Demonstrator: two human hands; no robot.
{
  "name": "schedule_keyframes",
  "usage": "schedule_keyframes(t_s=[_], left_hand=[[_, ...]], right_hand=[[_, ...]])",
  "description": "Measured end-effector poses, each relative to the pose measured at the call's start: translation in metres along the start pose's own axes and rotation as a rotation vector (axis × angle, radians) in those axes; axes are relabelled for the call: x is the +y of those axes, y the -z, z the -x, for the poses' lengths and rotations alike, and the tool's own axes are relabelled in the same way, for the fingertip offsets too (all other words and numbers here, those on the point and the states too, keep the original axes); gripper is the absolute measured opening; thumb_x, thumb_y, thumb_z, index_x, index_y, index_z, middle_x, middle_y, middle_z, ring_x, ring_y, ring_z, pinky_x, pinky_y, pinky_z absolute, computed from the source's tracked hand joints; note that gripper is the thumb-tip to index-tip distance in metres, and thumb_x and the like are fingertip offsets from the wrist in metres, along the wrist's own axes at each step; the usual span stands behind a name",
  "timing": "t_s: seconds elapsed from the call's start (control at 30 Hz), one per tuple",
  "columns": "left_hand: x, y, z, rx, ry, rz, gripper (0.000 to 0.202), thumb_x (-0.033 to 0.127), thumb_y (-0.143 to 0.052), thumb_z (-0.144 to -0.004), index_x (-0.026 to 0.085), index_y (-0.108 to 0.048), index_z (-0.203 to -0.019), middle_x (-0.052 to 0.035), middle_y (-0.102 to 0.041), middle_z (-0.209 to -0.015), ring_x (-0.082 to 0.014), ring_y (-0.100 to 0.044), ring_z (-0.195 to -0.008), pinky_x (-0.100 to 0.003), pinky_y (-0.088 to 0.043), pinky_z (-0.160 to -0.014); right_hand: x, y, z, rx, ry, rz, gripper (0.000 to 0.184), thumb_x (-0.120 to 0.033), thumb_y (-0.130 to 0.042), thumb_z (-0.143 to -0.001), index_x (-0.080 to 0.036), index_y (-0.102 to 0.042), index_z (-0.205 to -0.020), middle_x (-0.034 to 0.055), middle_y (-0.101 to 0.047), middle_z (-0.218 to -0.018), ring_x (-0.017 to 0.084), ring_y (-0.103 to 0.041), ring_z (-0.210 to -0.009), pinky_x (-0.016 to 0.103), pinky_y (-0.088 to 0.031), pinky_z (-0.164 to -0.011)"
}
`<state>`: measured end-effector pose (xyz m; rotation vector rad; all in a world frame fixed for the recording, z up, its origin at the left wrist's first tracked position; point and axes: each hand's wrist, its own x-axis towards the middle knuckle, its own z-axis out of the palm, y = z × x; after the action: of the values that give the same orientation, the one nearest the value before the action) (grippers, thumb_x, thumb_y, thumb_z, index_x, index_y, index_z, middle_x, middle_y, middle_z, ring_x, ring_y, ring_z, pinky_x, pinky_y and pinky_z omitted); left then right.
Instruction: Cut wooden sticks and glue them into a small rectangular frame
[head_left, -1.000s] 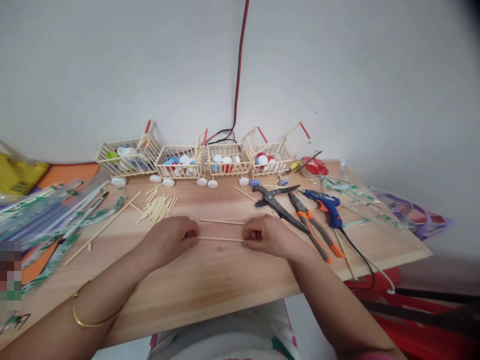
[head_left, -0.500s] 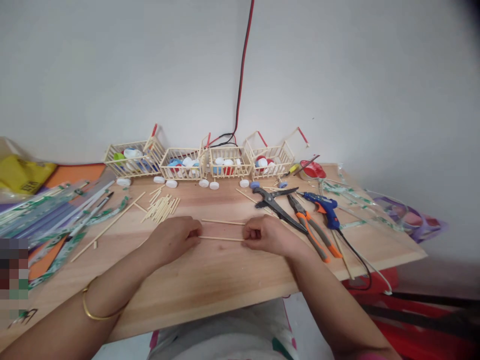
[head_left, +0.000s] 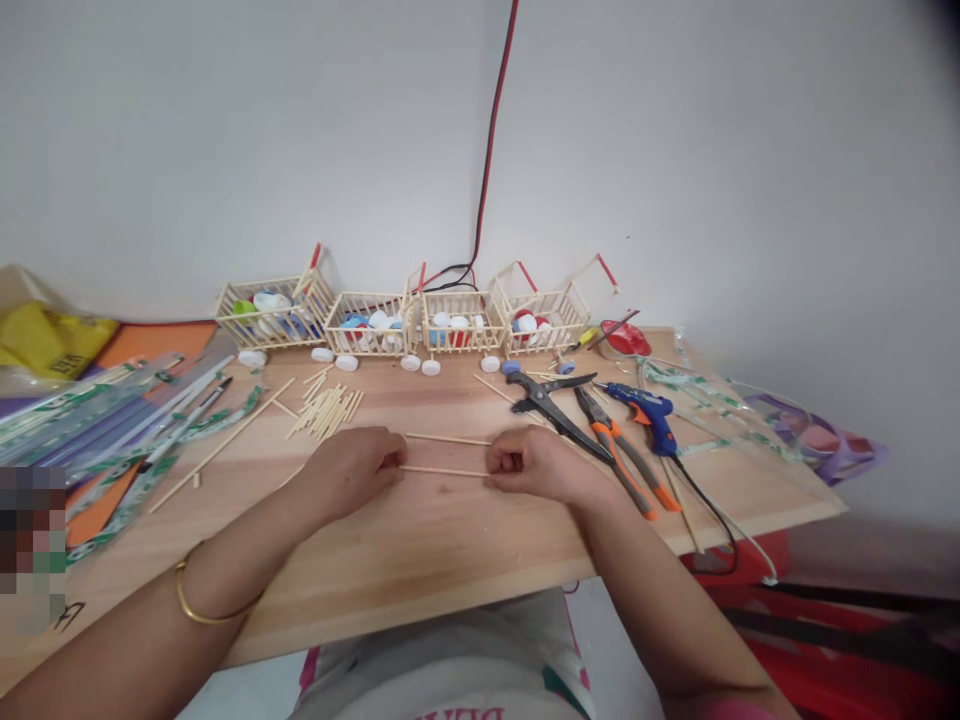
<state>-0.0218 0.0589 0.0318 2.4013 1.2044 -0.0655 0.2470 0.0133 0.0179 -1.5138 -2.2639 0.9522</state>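
Two thin wooden sticks lie roughly parallel between my hands at the middle of the table. My left hand [head_left: 360, 468] pinches the left end of the nearer stick [head_left: 445, 471]; its fingers are closed. At the other end of that stick, my right hand [head_left: 532, 463] is curled with fingertips closed on it. The farther stick [head_left: 448, 439] runs behind, close to both hands, and its right end meets the right hand's fingers. Whether either hand grips it I cannot tell. A pile of short cut sticks [head_left: 324, 410] lies beyond my left hand.
Several little stick-built carts [head_left: 371, 325] holding bottle caps line the wall. Right of my hands lie black cutters [head_left: 551, 405], orange-handled pliers [head_left: 626, 460] and a blue glue gun [head_left: 649, 410] with its cord. Plastic-wrapped sticks [head_left: 97, 430] cover the left side.
The view has shifted slightly. My hands keep almost the same places on the sticks, with no clear change in grip.
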Motion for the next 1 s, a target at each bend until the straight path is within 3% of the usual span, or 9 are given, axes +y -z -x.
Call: schedule_keyframes(t_s=[1.0], left_hand=[[-0.0032, 0.0010, 0.0003, 0.017, -0.025, 0.048, 0.012, 0.024, -0.052, -0.074, 0.019, -0.062, -0.078, -0.0014, -0.063, -0.074, -0.0157, -0.055, -0.068, -0.025, -0.035, -0.060]], right_hand=[[0.0091, 0.0030, 0.0013, -0.065, 0.007, -0.223, 0.026, -0.039, -0.059, -0.079, -0.014, -0.064, -0.081, -0.0031, -0.049, -0.061, 0.008, -0.041, -0.055, 0.019, -0.032, -0.050]])
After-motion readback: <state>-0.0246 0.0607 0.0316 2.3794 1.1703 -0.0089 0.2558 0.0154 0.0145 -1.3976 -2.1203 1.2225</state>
